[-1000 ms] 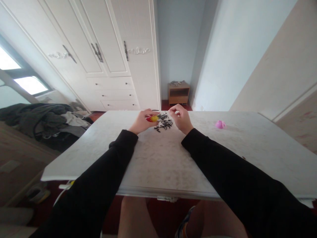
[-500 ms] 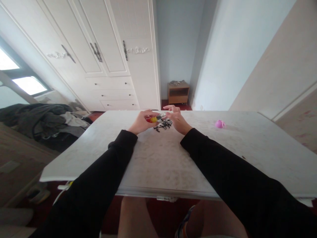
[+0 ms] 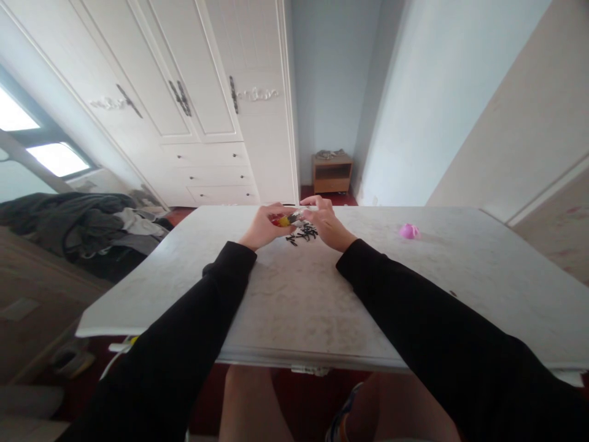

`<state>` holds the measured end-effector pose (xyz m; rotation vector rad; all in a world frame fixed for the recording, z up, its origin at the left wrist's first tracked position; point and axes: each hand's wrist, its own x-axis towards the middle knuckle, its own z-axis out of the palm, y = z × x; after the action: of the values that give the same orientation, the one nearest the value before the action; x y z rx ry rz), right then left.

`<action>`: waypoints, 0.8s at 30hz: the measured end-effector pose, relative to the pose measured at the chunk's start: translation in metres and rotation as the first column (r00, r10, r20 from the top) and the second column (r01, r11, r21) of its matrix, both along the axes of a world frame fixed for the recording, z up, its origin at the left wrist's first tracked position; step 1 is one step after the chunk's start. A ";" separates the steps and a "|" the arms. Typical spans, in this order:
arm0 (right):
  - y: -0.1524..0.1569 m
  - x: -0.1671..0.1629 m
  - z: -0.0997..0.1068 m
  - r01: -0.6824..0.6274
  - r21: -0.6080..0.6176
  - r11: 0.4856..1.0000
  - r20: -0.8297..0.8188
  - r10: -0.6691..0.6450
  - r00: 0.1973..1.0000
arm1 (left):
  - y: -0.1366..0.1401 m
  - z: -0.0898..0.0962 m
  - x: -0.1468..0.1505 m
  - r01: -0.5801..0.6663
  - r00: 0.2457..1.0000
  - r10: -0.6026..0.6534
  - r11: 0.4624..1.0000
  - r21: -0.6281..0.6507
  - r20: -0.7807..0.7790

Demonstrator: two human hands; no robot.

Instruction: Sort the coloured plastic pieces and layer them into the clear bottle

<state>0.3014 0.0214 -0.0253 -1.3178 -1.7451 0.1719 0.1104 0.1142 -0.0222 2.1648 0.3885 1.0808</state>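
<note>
Above the far part of the white table (image 3: 304, 307), my left hand (image 3: 264, 227) is closed around a small clear container (image 3: 284, 219) with red, yellow and black contents. The contents are too small to name. My right hand (image 3: 327, 223) is at the container's right end, its thumb and fingers bent in against it and one finger raised. Just below the container, several short black pieces (image 3: 304, 232) lie in a loose heap on the tabletop. Part of the container is hidden behind my fingers.
A pink object (image 3: 408, 231) sits on the table to the right, and a tiny dark bit (image 3: 453, 293) lies near my right sleeve. Dark clothes (image 3: 78, 227) are piled at the left. Beyond the table stand a white wardrobe (image 3: 216, 166) and a small wooden cabinet (image 3: 332, 184).
My right hand has shifted very slightly left, along the container. My left hand keeps its hold, and the black heap looks much the same.
</note>
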 end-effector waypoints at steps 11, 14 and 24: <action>0.003 0.015 0.003 0.165 0.194 0.967 -0.220 -0.121 0.968 | 0.013 -0.006 -0.001 -0.024 0.995 0.037 0.991 -0.133 0.094; 0.007 0.022 -0.007 0.150 0.006 0.989 -0.060 -0.149 0.987 | 0.016 -0.007 -0.002 -0.032 0.992 0.054 0.983 -0.182 0.116; 0.005 0.013 -0.016 0.121 -0.226 0.967 0.236 -0.066 0.969 | 0.016 -0.006 0.000 -0.046 0.991 0.066 0.985 -0.164 0.117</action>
<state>0.3148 0.0260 -0.0417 -1.6470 -1.8917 0.1875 0.1103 0.1300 -0.0286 1.9456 0.4663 1.1650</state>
